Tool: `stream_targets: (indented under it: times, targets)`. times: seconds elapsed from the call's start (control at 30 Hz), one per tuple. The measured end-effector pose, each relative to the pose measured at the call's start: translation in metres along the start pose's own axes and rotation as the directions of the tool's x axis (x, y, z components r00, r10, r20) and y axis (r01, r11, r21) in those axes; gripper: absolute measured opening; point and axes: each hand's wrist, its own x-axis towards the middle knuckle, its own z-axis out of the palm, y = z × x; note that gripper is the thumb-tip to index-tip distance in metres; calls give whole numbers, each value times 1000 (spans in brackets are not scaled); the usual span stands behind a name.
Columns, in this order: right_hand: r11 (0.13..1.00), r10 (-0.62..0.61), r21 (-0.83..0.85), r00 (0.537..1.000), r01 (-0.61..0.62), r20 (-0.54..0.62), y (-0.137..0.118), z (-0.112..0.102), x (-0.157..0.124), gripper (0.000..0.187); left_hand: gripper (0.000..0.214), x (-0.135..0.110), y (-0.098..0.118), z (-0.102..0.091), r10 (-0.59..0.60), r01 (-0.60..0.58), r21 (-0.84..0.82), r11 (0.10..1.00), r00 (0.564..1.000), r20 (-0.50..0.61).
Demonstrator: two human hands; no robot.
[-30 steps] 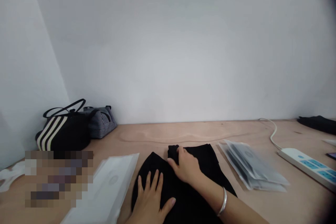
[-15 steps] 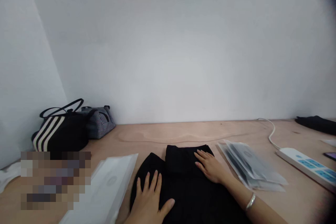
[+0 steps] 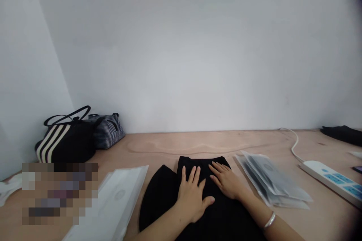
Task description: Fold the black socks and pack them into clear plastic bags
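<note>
A black garment (image 3: 161,196) lies partly folded on the wooden table in front of me, its near end running out of view at the bottom. What kind of garment it is, I cannot tell. My left hand (image 3: 192,196) rests flat on its middle, fingers spread and thumb out to the right. Just right of that, my right hand (image 3: 224,179) lies flat near the garment's upper right edge, fingers stretched. Neither hand grips the cloth. A silver bangle (image 3: 270,220) circles my right wrist.
Frosted plastic bags (image 3: 113,196) lie to the left; more bags with dark contents (image 3: 271,180) lie right. A white power strip (image 3: 330,180) sits far right. A black striped bag (image 3: 68,143) and a small striped bag (image 3: 109,131) stand back left. Dark cloth (image 3: 342,133) lies back right.
My left hand has moved right and up, from the garment's left part onto its middle beside my right hand. The right hand has stayed almost in place.
</note>
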Motion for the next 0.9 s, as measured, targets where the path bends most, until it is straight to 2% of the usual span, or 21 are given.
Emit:
stream_targets:
  times: [0.07, 0.17, 0.33, 0.4, 0.43, 0.53, 0.57, 0.63, 0.77, 0.83, 0.9]
  targets:
    - [1000, 6, -2, 1000, -6, 7, 0, 0, 0, 50, 67, -5, -6, -3, -89, 91, 44, 995, 995, -44]
    - [1000, 17, -4, 1000, -16, 15, -1, -2, 0, 50, 73, -27, -23, -12, -242, 254, 140, 957, 965, -99]
    - [1000, 22, 14, 999, -22, 24, -2, -2, -1, 51, 82, -61, -57, -18, -496, 503, 367, 782, 860, -122]
    - [999, 18, 26, 1000, -18, 20, -2, -2, -1, 51, 82, -63, -63, -17, -510, 542, 385, 747, 839, -190]
    - [999, 17, 31, 1000, -17, 16, -2, -2, -1, 51, 80, -60, -64, -17, -484, 533, 364, 764, 846, -223]
    - [999, 19, 33, 1000, -19, 1, -2, -1, -1, 51, 70, -46, -61, -13, -326, 390, 257, 884, 910, -257]
    - [999, 20, 30, 1000, -20, -1, -2, -2, -1, 50, 67, -41, -61, -11, -288, 341, 221, 914, 928, -237]
    - [999, 21, 26, 1000, -21, -2, -2, -2, 0, 50, 67, -32, -62, -4, -304, 320, 141, 937, 945, -123]
    - [999, 38, 35, 999, -38, 12, -3, -3, -1, 50, 73, -25, -71, 8, -408, 424, -31, 905, 887, 214]
    - [998, 44, 40, 999, -45, 21, -4, -6, -1, 50, 75, -25, -77, 7, -389, 433, -101, 896, 873, 292]
    - [998, 38, 40, 999, -39, 30, -4, -10, 0, 50, 73, -24, -84, 0, -372, 434, -145, 889, 870, 324]
